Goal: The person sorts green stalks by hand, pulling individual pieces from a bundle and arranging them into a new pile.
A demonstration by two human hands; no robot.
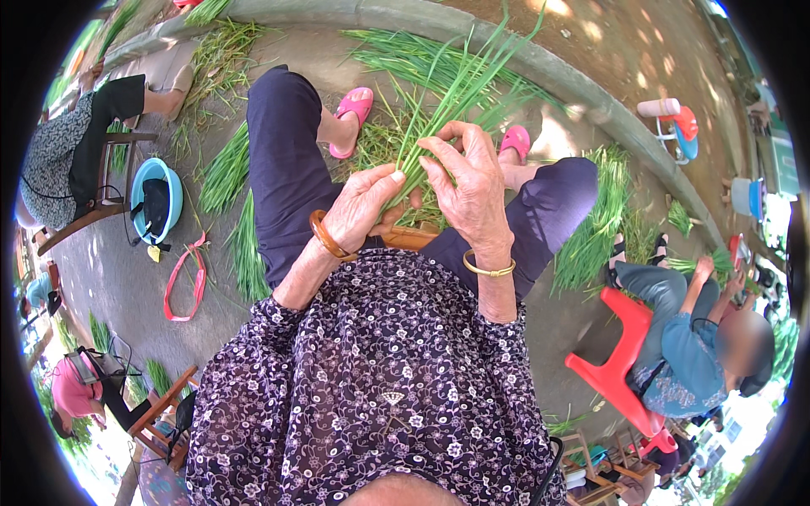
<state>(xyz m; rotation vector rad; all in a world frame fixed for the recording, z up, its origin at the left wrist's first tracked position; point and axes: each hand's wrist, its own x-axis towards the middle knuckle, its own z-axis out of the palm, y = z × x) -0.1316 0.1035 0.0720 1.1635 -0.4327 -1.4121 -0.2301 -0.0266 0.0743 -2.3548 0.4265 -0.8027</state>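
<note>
My left hand (367, 199) grips the lower ends of a small bunch of long, thin green stalks (452, 88), which look like garlic chives. Their leaf tips fan out up and to the right. Over the same bunch, from the right, hangs my right hand (468, 180), its thumb and forefinger bent at the stalks. Whether those fingertips pinch a stalk cannot be told. Below my hands, between my knees, shows the edge of a wooden seat (405, 237). Loose trimmed leaves and stalks (380, 142) litter the ground between my pink sandals.
A heap of green stalks (405, 54) lies along the concrete kerb (569, 76), with another heap (595, 215) at right. Left are more stalks (231, 171), a blue basin (174, 218) holding a black bag, and a red strap (169, 288). A person sits beside a red plastic stool (623, 360).
</note>
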